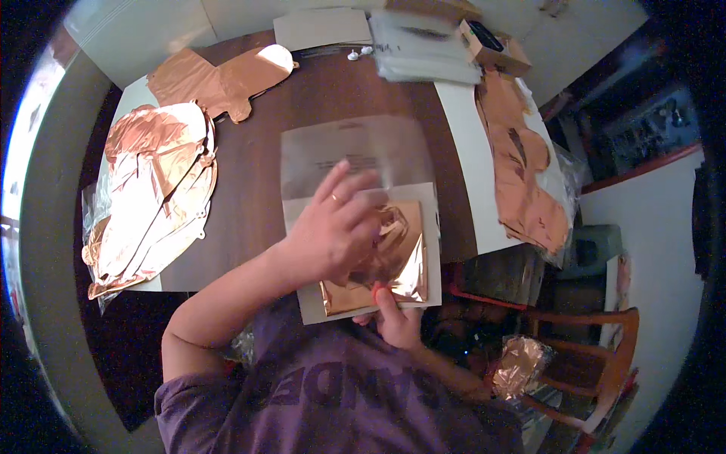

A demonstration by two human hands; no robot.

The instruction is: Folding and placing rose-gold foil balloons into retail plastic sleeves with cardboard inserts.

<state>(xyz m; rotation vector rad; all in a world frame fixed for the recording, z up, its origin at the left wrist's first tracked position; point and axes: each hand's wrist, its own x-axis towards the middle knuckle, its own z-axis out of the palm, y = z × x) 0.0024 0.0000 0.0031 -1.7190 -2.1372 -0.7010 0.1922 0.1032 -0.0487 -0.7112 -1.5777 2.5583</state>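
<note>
A folded rose-gold foil sheet [412, 261] lies on a white card [310, 303], near the front edge of the table. A clear plastic bag [318, 155] reaches beyond the card's far edge; how much of the card it covers is hard to tell. My right hand [401, 325] pinches the card's near edge, its thumb on top against the foil and showing red at the tip. Above the foil's left part hovers my left hand [333, 223], fingers apart and somewhat smeared by motion, with a ring on one. Its thumb is hidden.
Flat rose-gold foil balloons [159, 181] are piled at the left, another foil shape [219, 79] behind them. More foil pieces [522, 166] lie at the right. Clear plastic bags [423, 57], white cards [321, 30] and an open box [495, 49] sit at the back. A wooden chair [624, 356] stands lower right.
</note>
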